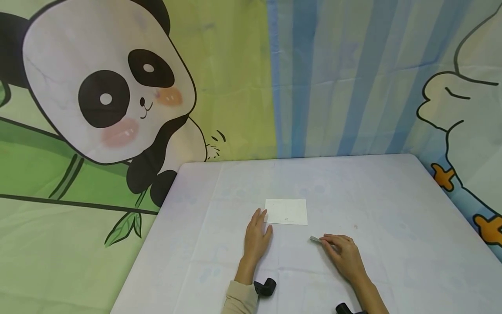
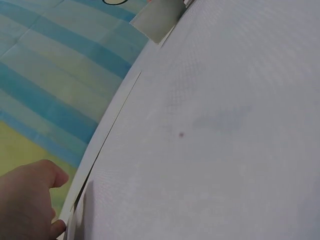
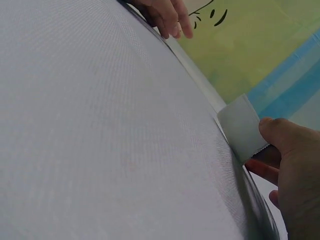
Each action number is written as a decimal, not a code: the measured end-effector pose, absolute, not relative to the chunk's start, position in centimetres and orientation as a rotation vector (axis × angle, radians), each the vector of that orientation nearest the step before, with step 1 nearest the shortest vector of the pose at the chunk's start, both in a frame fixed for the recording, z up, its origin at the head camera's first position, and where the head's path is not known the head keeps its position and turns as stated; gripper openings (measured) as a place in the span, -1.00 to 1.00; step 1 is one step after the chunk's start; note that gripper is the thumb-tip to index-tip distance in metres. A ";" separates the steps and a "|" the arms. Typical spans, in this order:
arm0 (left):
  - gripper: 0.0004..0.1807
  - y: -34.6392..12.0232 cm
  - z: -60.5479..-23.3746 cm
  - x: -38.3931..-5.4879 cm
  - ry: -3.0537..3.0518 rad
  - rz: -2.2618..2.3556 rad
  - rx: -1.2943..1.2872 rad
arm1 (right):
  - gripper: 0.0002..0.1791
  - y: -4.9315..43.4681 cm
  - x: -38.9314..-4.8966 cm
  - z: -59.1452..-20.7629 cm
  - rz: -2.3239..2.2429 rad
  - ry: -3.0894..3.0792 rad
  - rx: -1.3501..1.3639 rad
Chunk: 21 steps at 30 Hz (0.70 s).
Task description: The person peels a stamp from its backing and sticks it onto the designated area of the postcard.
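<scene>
A white rectangular card [image 1: 286, 212], with a small faint mark near its lower edge, lies flat on the table. My left hand [image 1: 256, 240] rests at its left edge, fingers extended and the fingertips right at the card's corner. To the right and nearer me, my right hand [image 1: 345, 255] pinches a small pale stamp-like piece [image 3: 240, 127] between thumb and fingers. That piece has a finely serrated edge and is held tilted up, close over the cloth. In the left wrist view the same stamp-like piece [image 2: 159, 21] shows its plain greyish face.
A white cloth with faint prints covers the table [image 1: 219, 279]. Behind it hangs a curtain [image 1: 231, 78] with a cartoon panda and blue stripes. Black wrist mounts [image 1: 266, 287] sit by both wrists.
</scene>
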<state>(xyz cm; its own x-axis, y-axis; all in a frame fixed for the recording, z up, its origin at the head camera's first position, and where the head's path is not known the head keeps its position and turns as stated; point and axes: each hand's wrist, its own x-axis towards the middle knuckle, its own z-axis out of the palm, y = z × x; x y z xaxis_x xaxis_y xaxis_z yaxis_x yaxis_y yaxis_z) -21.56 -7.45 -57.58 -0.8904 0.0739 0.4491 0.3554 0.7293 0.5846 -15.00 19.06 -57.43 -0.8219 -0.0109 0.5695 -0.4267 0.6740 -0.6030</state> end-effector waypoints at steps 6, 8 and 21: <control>-0.51 -7.5 -57.2 -21.7 -2.462 -1.048 -0.318 | -0.88 19.0 -14.9 -57.3 1.020 -2.390 0.285; -0.54 -7.5 -57.1 -21.7 -2.448 -1.067 -0.311 | -0.88 19.0 -14.9 -57.2 1.020 -2.392 0.279; -0.85 -6.3 -56.3 -21.0 -2.420 -1.249 -0.449 | -0.90 18.7 -15.0 -57.0 1.089 -2.387 0.221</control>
<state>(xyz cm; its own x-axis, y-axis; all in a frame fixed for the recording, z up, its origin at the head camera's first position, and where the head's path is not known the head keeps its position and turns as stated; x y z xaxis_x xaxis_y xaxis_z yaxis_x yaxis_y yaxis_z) -21.01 -6.33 -56.27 -0.8771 0.1064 0.4684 0.4434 0.5542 0.7045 -14.96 18.67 -56.98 -0.8601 0.0590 0.5067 -0.3441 0.6661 -0.6617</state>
